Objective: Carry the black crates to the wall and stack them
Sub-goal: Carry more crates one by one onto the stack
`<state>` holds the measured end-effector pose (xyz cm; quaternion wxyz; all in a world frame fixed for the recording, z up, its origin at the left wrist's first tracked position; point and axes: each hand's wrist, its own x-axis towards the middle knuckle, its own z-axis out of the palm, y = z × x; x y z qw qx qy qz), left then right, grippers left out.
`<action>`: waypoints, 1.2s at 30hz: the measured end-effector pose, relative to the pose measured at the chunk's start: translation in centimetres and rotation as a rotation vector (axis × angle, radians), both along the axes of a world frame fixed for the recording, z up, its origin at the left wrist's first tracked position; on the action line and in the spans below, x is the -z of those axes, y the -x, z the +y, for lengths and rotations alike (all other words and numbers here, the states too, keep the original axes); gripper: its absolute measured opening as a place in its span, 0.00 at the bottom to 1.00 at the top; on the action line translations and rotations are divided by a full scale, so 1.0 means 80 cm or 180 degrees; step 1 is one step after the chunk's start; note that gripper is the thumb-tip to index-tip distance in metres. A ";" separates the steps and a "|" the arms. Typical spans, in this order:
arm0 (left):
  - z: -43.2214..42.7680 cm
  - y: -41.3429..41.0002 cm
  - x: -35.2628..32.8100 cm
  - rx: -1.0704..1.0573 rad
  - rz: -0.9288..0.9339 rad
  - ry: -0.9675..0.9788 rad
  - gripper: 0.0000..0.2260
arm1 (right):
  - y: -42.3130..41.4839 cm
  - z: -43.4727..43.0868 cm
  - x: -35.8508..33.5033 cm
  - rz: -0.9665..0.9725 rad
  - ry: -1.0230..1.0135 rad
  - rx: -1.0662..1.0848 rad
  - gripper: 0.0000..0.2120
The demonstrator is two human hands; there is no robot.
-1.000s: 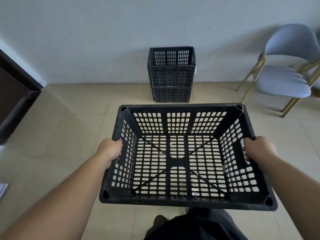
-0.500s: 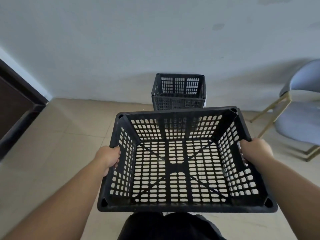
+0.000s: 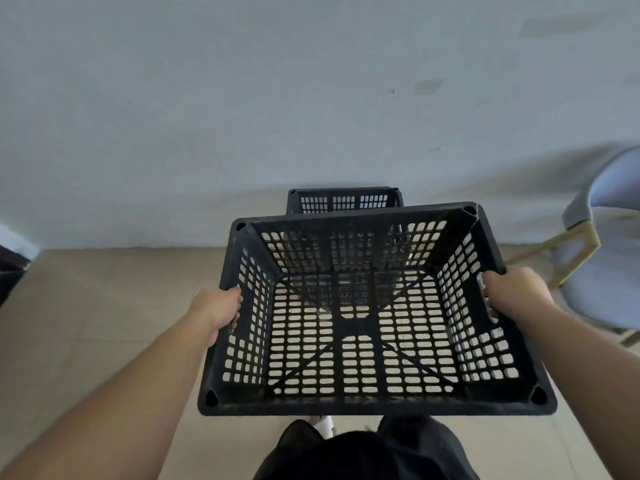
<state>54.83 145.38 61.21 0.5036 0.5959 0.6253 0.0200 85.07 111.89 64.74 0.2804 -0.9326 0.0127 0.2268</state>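
Here, a person holds a black crate (image 3: 358,327) out in front of the body with both hands. The left hand (image 3: 220,308) grips the left side of the crate, and its fingers curl around the side wall. The right hand (image 3: 516,292) grips the right side the same way, close to a handle hole. The crate is up in the air with its open side up. Its walls and bottom are full of little holes, and the tan floor (image 3: 104,306) shows through them. Just past the far edge of the held crate sits another black crate (image 3: 344,200), right by the white wall (image 3: 242,116). Only its top part shows, because the held crate hides the rest, so I cannot tell how many crates are under it. A gray chair (image 3: 602,258) with gold legs stands off to the right, near the wall. The person's dark clothes (image 3: 363,455) show at the bottom, below the held crate.
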 end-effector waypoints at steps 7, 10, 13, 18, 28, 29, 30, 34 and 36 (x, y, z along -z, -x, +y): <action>0.118 -0.139 0.011 0.0061 0.0041 -0.0010 0.16 | -0.126 0.090 0.024 0.0074 -0.0083 0.0141 0.13; 0.151 -0.196 0.018 0.0049 0.0102 -0.0058 0.16 | -0.190 0.128 0.044 0.0146 -0.0122 0.0119 0.13; 0.179 -0.246 0.023 -0.0013 0.0177 -0.0098 0.16 | -0.252 0.166 0.057 0.0244 -0.0133 0.0042 0.13; 0.226 -0.305 0.037 -0.0283 0.0123 0.0046 0.15 | -0.332 0.231 0.071 0.0309 -0.0084 -0.0132 0.14; 0.343 -0.404 0.081 -0.0211 0.0177 0.0206 0.16 | -0.421 0.345 0.108 0.0316 0.0089 -0.0078 0.14; 0.353 -0.411 0.088 -0.0185 0.0187 0.0246 0.16 | -0.427 0.353 0.111 0.0299 0.0112 -0.0051 0.15; 0.364 -0.418 0.095 -0.0166 0.0195 0.0284 0.17 | -0.432 0.362 0.114 0.0289 0.0144 -0.0029 0.15; 0.392 -0.450 0.113 -0.0117 0.0190 0.0295 0.16 | -0.453 0.391 0.126 0.0289 0.0175 0.0063 0.13; 0.401 -0.464 0.120 -0.0114 0.0189 0.0322 0.16 | -0.465 0.403 0.135 0.0298 0.0183 0.0050 0.13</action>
